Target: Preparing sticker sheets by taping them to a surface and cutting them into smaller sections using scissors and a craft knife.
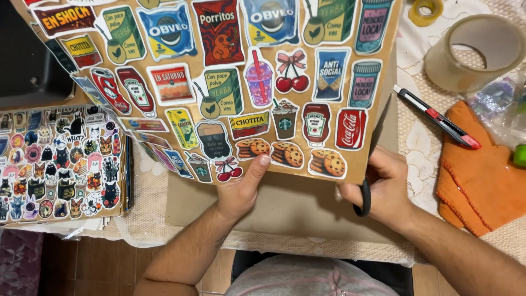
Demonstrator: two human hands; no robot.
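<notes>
A large brown cardboard sheet (383, 71) covered with several colourful food and drink stickers is held up over the table. My left hand (241, 189) grips its lower edge, thumb pressed on the front beside a cookie sticker (287, 154). My right hand (383, 186) holds black-handled scissors (363, 200) at the sheet's lower right corner; the blades are hidden behind the sheet.
A second sheet of small cat stickers (57, 161) lies at the left on a stack. At the right lie a red-and-black utility knife (438, 118), an orange cloth (482, 175), a clear tape roll (474, 52) and a small yellow tape roll (426, 11). A lace tablecloth (416, 148) covers the table.
</notes>
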